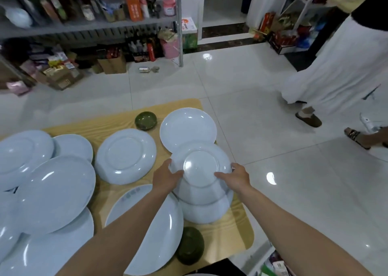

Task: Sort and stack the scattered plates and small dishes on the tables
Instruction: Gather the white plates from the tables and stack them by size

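Both hands hold an upside-down white plate over the right side of the wooden table. My left hand grips its left rim, my right hand grips its right rim. Under it lies another white plate. An upright white plate sits just beyond. An upside-down white plate lies in the middle. Several more white plates overlap on the left. One green small dish stands at the far edge, another lies upside down at the near edge.
Beyond the table is glossy tiled floor. A metal shelf with bottles and boxes stands at the back left. A person in a white skirt stands at the right, with feet close to the table's right side.
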Demonstrator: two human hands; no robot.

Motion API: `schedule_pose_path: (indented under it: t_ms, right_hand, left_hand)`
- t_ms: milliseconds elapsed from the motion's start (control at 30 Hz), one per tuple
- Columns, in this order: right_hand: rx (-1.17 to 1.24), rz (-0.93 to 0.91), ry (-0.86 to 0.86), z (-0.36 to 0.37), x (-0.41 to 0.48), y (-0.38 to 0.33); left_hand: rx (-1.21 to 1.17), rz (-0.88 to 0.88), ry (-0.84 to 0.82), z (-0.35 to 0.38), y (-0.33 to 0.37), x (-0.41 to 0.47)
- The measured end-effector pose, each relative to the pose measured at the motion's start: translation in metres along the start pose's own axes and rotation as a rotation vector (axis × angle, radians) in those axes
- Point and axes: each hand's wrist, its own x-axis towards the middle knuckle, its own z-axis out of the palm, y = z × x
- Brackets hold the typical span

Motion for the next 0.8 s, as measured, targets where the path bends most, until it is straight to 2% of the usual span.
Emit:
schedule_pose_path:
  t_ms: [233, 500, 800]
  right_hand:
    - [0.038, 0.039, 0.051, 0.006, 0.01, 0.0]
    - [0.103, -0.089, 0.099, -0.009, 0.007, -0.018]
    - [0.431, -0.266, 0.288, -0.03, -0.005, -0.049]
  left_hand:
    - [-0.123, -0.085, 0.051, 0.006, 0.003, 0.008]
    - [-0.26, -0.049, 0.163, -0.008, 0.027, 0.002]
    - [-0.471, 0.028, 0.169, -0.029, 0.077, -0.007]
